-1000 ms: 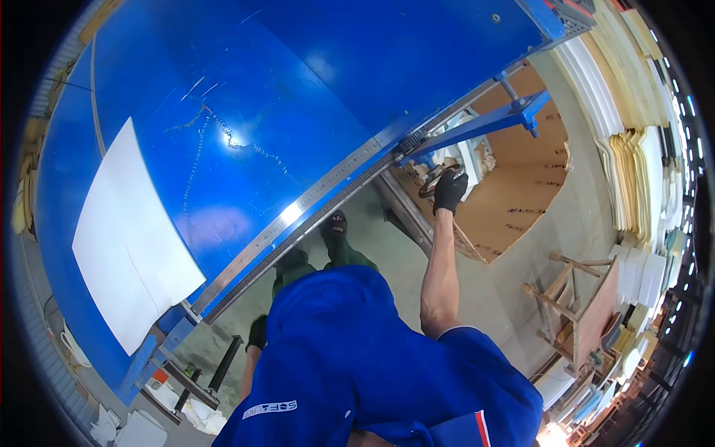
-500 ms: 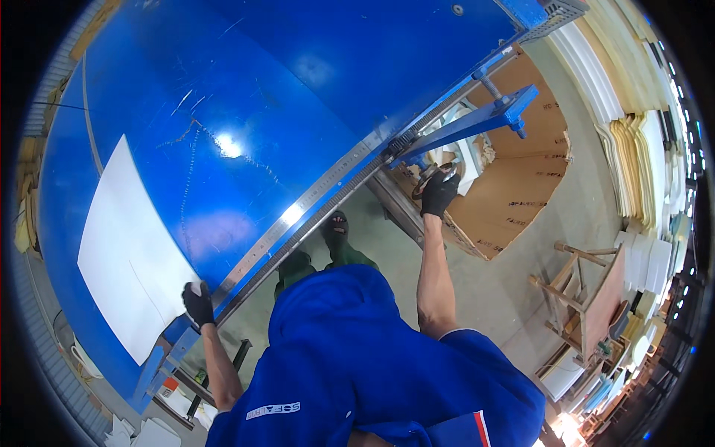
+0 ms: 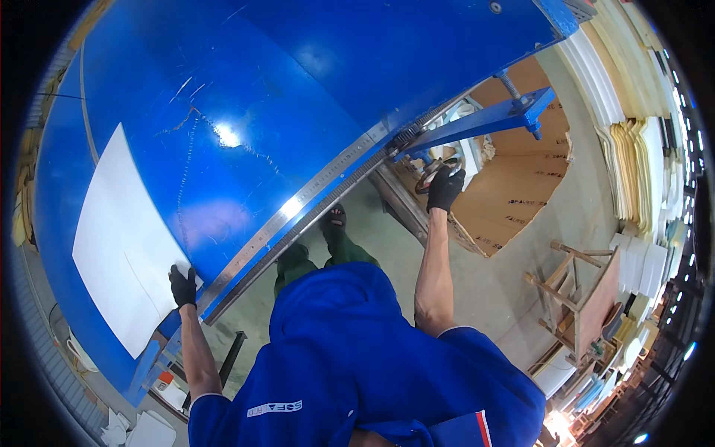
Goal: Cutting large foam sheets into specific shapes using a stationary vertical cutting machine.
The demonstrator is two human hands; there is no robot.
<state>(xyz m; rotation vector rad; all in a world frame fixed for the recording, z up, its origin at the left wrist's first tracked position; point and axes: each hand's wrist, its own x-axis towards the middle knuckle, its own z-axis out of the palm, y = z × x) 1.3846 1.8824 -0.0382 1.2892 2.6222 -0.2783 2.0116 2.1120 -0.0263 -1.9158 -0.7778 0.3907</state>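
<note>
At the near right corner of the white sheet [image 3: 123, 242], the left hand [image 3: 182, 286] rests in a black glove, its fingers spread on the top face close to the edge. From where I stand I cannot tell whether the thumb is tucked beneath, so whether the corner is pinched or only pressed stays unclear. Nearly all of the sheet reaches away to the left of that hand, both farther up the table and down toward the person's side, with a thin dark line running across its lower part.

Well apart, over to the right, the right hand [image 3: 445, 189], gloved in black too, is closed on the rim of a dark wheel [image 3: 421, 182]. The wheel sits under the table's front edge, just below a blue arm [image 3: 477, 128] that sticks out from it.

Between the two hands, a metal ruler [image 3: 294, 205] runs slantwise along the front of the blue table [image 3: 275, 89]. Scratches and a jagged, stitched-looking seam [image 3: 184, 171] mark the blue top, to the right of the sheet.

Beyond the right hand stands an open cardboard box [image 3: 521, 190] with pale scraps [image 3: 468, 160] inside. Farther right, foam sheets [image 3: 637, 175] are piled high, and a wooden frame [image 3: 577, 298] stands on the grey floor [image 3: 488, 298]. The person wears a blue shirt [image 3: 372, 350] and green trousers [image 3: 342, 246].
</note>
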